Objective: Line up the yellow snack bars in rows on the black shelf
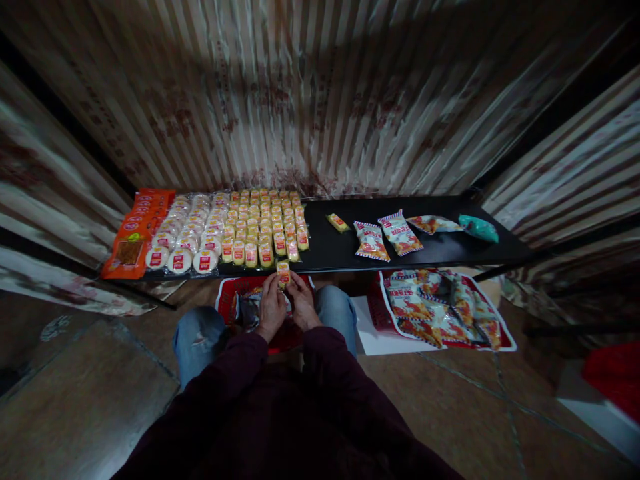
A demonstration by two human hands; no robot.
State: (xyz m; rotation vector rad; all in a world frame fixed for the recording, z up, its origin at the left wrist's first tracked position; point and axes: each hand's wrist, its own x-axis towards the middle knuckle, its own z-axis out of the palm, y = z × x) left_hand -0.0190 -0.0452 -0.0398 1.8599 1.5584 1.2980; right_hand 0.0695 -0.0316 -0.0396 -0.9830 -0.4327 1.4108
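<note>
Both hands meet at the shelf's front edge around one small yellow wrapped snack (283, 274). My left hand (271, 308) grips its left side, and my right hand (302, 303) closes on its right side. Just beyond them, rows of similar yellow snacks (251, 253) cover part of the black shelf (320, 250). Left of these lie rows of round white packets (180, 260), then an orange bag (137, 233). A single yellow packet (338, 223) rests apart, to the right of the rows. Below my hands is a red basket (226, 293) with dark packets inside.
Striped snack bags (371, 241) and a green packet (479, 228) lie on the shelf's right part. A second red basket (380, 308), full of bags, stands on the lower right over a white sheet (367, 333). Patterned curtains (300, 100) hang behind and at both sides.
</note>
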